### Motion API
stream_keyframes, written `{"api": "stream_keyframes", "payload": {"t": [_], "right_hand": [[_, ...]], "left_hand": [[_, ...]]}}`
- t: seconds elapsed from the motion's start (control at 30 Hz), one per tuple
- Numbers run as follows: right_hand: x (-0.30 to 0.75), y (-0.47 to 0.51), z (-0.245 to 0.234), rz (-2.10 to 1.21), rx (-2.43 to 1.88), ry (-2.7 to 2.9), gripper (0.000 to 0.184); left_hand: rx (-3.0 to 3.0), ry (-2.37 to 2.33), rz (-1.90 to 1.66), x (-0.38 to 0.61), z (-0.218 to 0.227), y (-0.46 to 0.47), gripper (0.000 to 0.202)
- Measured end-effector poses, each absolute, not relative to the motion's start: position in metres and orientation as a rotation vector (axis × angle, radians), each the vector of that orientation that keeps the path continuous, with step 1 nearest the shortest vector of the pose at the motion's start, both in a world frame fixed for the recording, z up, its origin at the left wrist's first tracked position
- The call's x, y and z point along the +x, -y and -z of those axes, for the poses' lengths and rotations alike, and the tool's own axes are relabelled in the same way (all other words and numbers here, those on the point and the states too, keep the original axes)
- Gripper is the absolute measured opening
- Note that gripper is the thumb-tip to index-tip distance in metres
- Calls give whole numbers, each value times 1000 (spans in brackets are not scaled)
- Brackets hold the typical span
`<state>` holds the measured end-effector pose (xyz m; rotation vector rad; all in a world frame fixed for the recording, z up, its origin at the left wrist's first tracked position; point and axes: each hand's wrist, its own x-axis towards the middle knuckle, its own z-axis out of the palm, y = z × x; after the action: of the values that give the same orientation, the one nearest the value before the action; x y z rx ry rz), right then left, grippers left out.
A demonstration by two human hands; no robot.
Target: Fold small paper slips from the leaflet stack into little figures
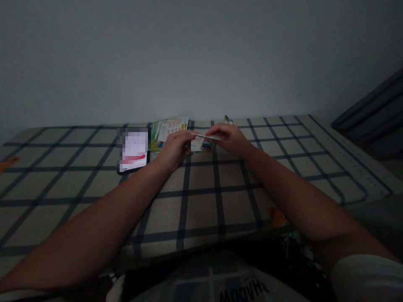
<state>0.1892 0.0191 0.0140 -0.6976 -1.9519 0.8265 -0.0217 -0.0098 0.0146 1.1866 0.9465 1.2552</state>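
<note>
Near the far side of the table, my left hand (175, 147) and my right hand (229, 139) pinch a thin printed card (205, 136) from either end. It is tilted so that mostly its edge faces me. Just beneath it, another card (207, 145) shows a white panel and a dark blue picture; whether it lies on the cloth or is held too, I cannot tell. Fanned out behind my left hand is a pile of green and white printed cards (170, 129), partly hidden by the fingers.
A tablet or phone with a lit, pixelated screen (136, 147) lies left of the pile. Behind my right hand a small colourful item (227, 119) peeks out. A checked cloth (201, 180) covers the table, which meets a plain wall (201, 58). Dark fabric (374, 113) hangs at right.
</note>
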Motion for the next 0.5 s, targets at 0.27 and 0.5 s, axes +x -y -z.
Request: {"api": "stream_keyframes", "payload": {"t": [0.27,0.5], "right_hand": [[197,-17,-23,-413,-649,2223,16],[198,-23,-18,-296,-587,2124,20]], "left_hand": [[1344,-1034,-1238,-24,-8,8,34],[1487,-1044,-1197,-23,-9,13,32]]}}
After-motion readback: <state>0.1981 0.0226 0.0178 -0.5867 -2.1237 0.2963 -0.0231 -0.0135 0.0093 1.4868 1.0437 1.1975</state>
